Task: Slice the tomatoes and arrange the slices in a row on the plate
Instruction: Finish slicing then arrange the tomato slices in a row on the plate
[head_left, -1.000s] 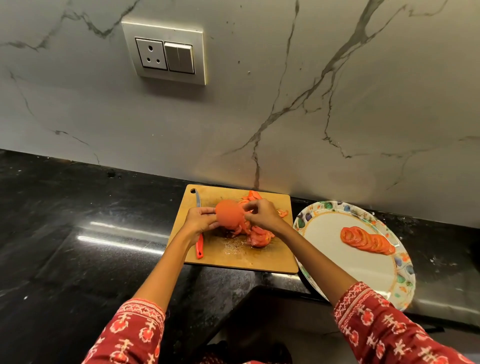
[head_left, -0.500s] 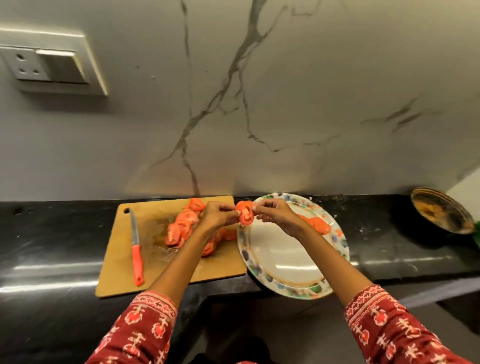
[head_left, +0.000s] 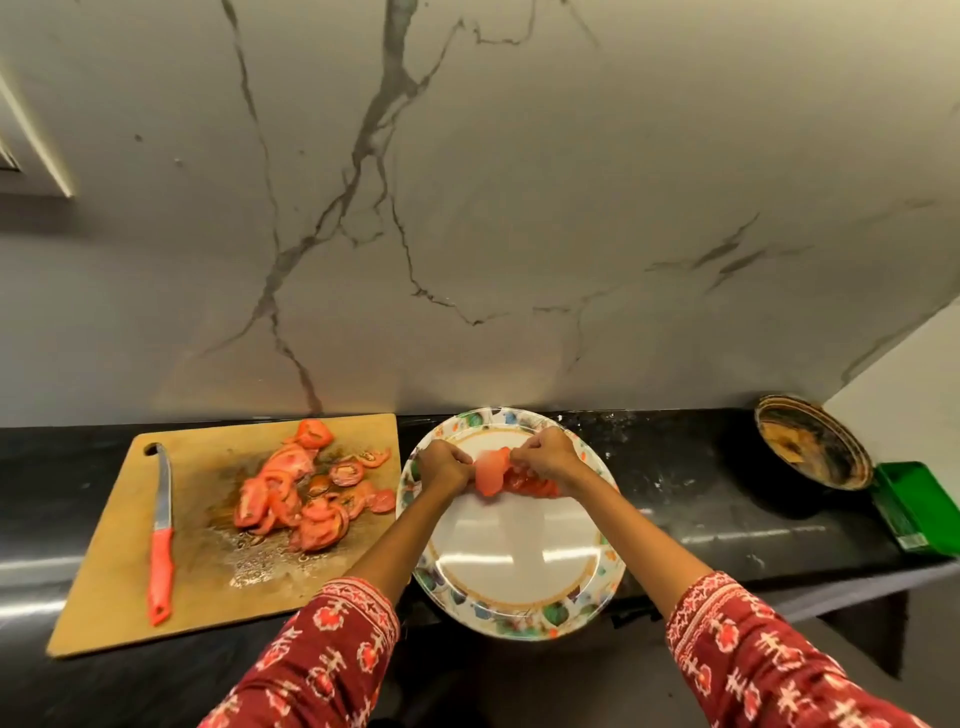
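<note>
A tomato slice (head_left: 489, 472), pale and blurred, is held above the far part of the plate (head_left: 511, 605), between the two hands. The left hand (head_left: 444, 466) has its fingers curled and it pinches the left edge of the slice; the right hand (head_left: 544, 457) is also curled and it holds the slice from the right side. Just under the right hand, a short row of slices (head_left: 531, 485) lies on the white middle of the plate, partly hidden by the hand, so how many slices it has cannot be told. The plate has a coloured leaf pattern on its rim and it stands on the black counter (head_left: 691, 499), touching or almost touching the wooden cutting board (head_left: 119, 561) on its left. On the board there is a wet heap of cut tomato pieces (head_left: 301, 491), and near the left edge of the board lies a knife (head_left: 161, 535) with a red handle, its blade pointing to the wall. Far to the right on the counter stands a dark dirty pan (head_left: 813, 441), and beside it a green box (head_left: 917, 506). Both sleeves (head_left: 332, 654) are red with a light pattern.
</note>
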